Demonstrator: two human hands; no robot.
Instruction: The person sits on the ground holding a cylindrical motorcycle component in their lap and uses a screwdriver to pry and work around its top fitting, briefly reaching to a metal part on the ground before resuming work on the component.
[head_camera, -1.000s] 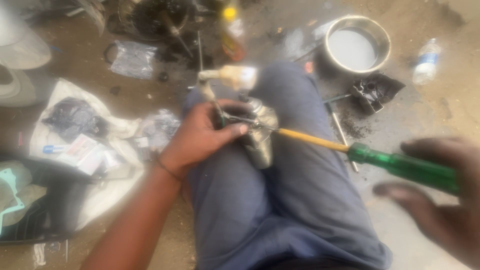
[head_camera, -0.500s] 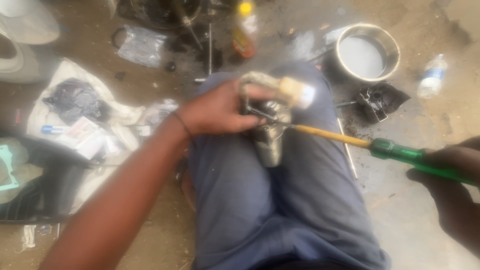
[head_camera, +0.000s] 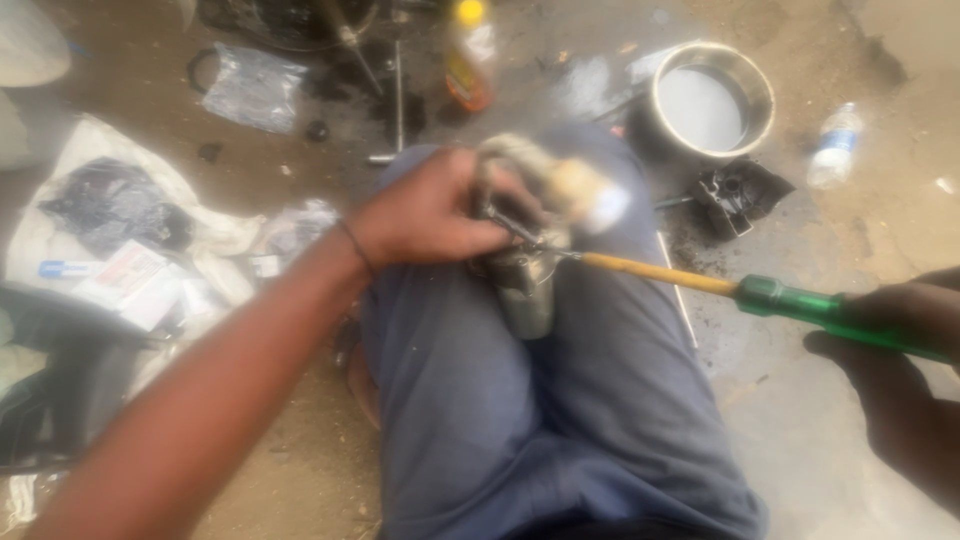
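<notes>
My left hand (head_camera: 430, 215) grips a grey metal engine part (head_camera: 525, 285) that rests on my knee, which is covered in blue trousers (head_camera: 520, 420). A pale rounded piece (head_camera: 590, 195) sticks out of the part's top. In my right hand (head_camera: 900, 320), at the right edge, is a long screwdriver (head_camera: 700, 283) with a green handle and a yellow shaft. Its tip meets the metal part just below my left fingers. The picture is blurred, so the exact contact spot is unclear.
A round metal bowl (head_camera: 712, 100) stands on the dirty floor at the back right, with a black part (head_camera: 740, 195) beside it and a clear plastic bottle (head_camera: 833, 145) further right. A yellow-capped bottle (head_camera: 470, 55) stands behind. Bags and paper (head_camera: 120, 250) lie at the left.
My left hand has shifted the metal part along my knee and turned it. The screwdriver stays pressed to it, with my right hand still at the right edge. The view has drifted.
</notes>
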